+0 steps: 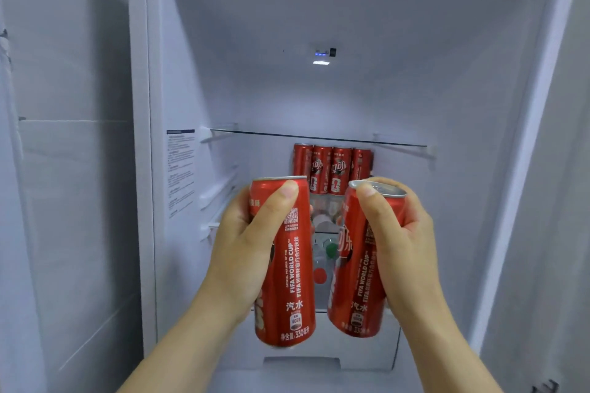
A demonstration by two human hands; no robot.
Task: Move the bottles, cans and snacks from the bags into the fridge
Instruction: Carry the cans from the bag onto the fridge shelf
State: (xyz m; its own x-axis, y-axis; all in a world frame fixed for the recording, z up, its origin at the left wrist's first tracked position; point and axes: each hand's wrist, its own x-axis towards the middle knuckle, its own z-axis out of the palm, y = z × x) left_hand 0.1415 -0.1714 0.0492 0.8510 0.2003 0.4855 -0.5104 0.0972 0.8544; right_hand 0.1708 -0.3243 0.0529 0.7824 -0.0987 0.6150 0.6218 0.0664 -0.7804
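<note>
your left hand (245,233) is wrapped round one red can (287,268), thumb laid across its front near the rim. your right hand (405,233) grips a second can (357,274), which is tilted with its top leaning right. both are held side by side, apart, in front of the open fridge (415,73), and neither is on a shelf yet.

four more cans stand in a row (332,169) at the far end, just under the glass shelf (271,133). that level looks like the place for yours. straighten the right one first so its base lands flat. go in one hand at a time, since the two together fill most of the gap. slide each in low under the glass, set it down beside or just near of the row, and let go only once it stands steady. a knock on the row could topple it.

lower down, between your two cans, bottle caps (330,249) show green and red, though it's blurred there.

the inside is white and smooth, with a small blue light (322,53) on the far wall and a sticker (180,169) on the left wall. the door (64,169) hangs open at left. the bags are out of view.
</note>
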